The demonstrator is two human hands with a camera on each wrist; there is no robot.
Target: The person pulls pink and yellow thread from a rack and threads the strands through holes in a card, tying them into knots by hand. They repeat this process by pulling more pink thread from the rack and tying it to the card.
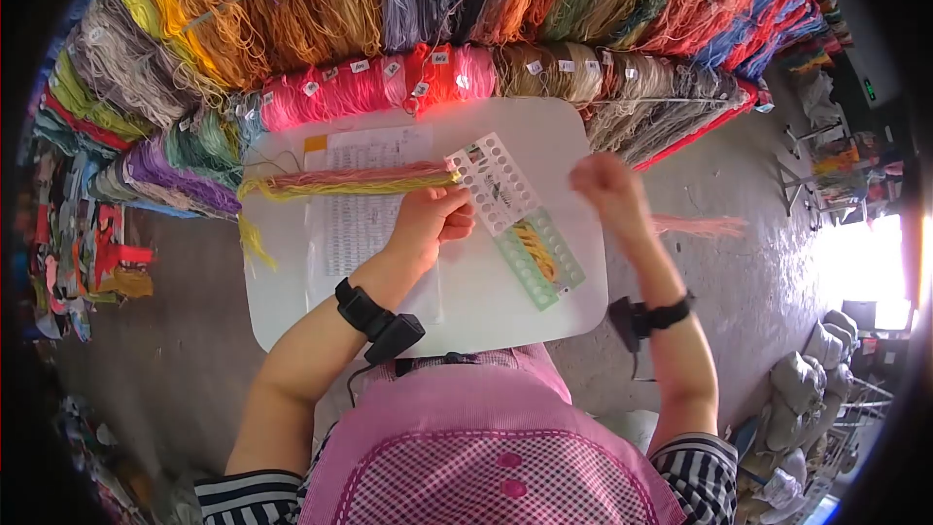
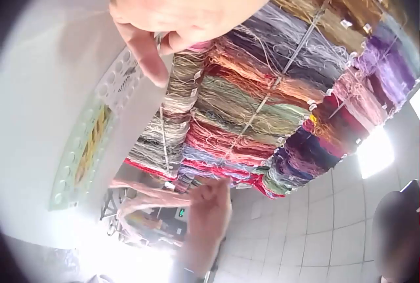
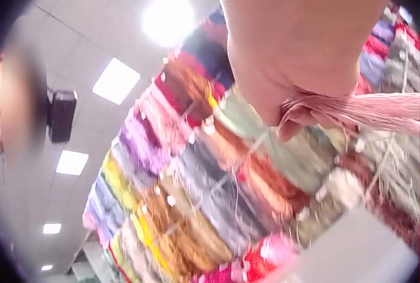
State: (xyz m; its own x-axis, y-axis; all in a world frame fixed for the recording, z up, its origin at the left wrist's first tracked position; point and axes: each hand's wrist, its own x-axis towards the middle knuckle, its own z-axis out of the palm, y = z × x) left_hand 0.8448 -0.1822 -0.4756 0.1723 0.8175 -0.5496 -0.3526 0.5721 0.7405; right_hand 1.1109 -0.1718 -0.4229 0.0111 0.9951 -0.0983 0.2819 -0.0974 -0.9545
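Fingers of the right hand (image 1: 607,190) are curling tight round pink strands (image 1: 702,226), gripping them at one end while the loose length is streaming out sideways to the person's right, past the edge of the white table (image 1: 544,136). The right wrist view is showing the same bunch clenched under the thumb.

The left hand (image 1: 432,219) is pinching the hole card (image 1: 496,183) at its left edge and holding it down on the table. The card is lying on a slant, its long axis running from far-left to near-right, with a green card (image 1: 544,258) continuing the line toward the person.

So the card is sitting between the two hands: the left is touching it, while the right is hovering near its far-right side, with bare table showing in between. The gripped end of the strands is the end pointing at the card, and the tail is pointing away from it.

Beside the left hand, a yellow and pink bundle (image 1: 350,180) is lying across a printed sheet (image 1: 364,233), and hanging skeins (image 1: 389,0) are crowding the far side
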